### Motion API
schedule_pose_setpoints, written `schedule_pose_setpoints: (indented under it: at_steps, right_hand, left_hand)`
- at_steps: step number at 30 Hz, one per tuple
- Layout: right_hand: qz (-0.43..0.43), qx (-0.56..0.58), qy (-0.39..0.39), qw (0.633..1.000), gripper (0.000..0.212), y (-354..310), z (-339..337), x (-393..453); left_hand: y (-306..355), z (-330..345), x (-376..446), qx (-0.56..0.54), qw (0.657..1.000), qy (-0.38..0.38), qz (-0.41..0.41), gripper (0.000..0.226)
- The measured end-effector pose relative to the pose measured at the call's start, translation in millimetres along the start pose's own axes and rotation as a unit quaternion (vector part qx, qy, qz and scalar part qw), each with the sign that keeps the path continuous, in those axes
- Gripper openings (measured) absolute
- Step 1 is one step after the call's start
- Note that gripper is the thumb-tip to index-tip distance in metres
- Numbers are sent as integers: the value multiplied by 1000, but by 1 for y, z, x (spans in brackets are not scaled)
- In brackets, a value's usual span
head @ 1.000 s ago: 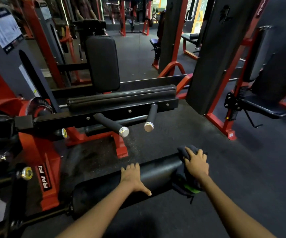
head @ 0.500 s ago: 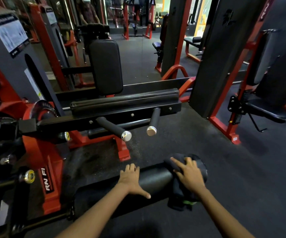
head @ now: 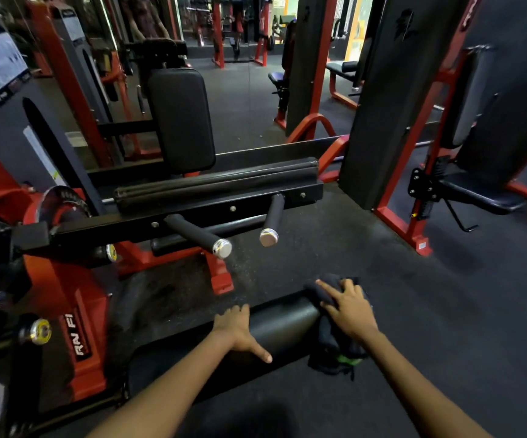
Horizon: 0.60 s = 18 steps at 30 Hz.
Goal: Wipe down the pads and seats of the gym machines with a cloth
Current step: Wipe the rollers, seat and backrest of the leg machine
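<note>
Right hand (head: 352,311), fingers spread, presses the limp cloth (head: 330,338) over the roller pad (head: 282,324) end at 5 o'clock. Left hand (head: 238,330) lies flat, fingers straight, steadying the firm pad.

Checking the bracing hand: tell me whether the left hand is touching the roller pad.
Touching. The head view shows the left hand resting palm-down on the roller pad.

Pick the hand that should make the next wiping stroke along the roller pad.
Right. The right hand already presses the dark cloth over the end of the roller pad, while the left hand rests bare on the pad, likely steadying it.
</note>
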State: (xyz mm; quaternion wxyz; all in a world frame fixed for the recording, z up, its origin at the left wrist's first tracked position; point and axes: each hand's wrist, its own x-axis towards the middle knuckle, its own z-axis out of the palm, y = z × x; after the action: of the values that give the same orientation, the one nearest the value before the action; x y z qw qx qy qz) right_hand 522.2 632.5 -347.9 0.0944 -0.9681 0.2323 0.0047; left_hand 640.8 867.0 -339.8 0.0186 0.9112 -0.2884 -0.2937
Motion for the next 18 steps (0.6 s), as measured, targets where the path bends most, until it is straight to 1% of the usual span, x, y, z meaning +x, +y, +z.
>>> schedule_pose_setpoints:
  at_steps: [2,3,5,7,9,10,11,12,13,15,17,18]
  right_hand:
    - [81,27,-5,996,52,5,-6,8]
    - [107,31,-6,994,51,0,-7,11]
    - [124,9,-1,992,49,-25,-7,11]
    - [73,-16,8,997,50,-60,0,1]
    - [-17,-10,6,1000,52,-85,11,-15]
    - [-55,-5,1,998,54,-88,15,-22]
    - [-75,-2,0,997,55,-85,15,-25]
    - [-72,-6,2,997,56,-75,13,-24]
    - [-49,-17,7,999,55,-60,11,-20]
    - [42,-21,16,999,53,-27,6,-8]
    - [115,11,17,993,52,-6,-2,3]
    - [130,24,20,991,52,-6,-4,6]
  left_hand:
    - [4,7,-6,18,999,31,-2,135]
    - [8,11,-10,31,998,48,-5,136]
    - [16,21,-19,65,995,80,-15,136]
    - [24,31,-30,101,988,108,-32,133]
    - [30,41,-38,122,983,129,-40,126]
    - [31,44,-40,132,981,137,-39,123]
    - [31,46,-41,141,979,140,-35,121]
    - [30,46,-43,147,978,143,-31,120]
    - [29,47,-43,149,978,145,-32,120]
    - [29,45,-45,150,978,138,-31,120]
    - [33,43,-45,123,983,132,-33,119]
    - [35,41,-44,103,985,132,-37,119]
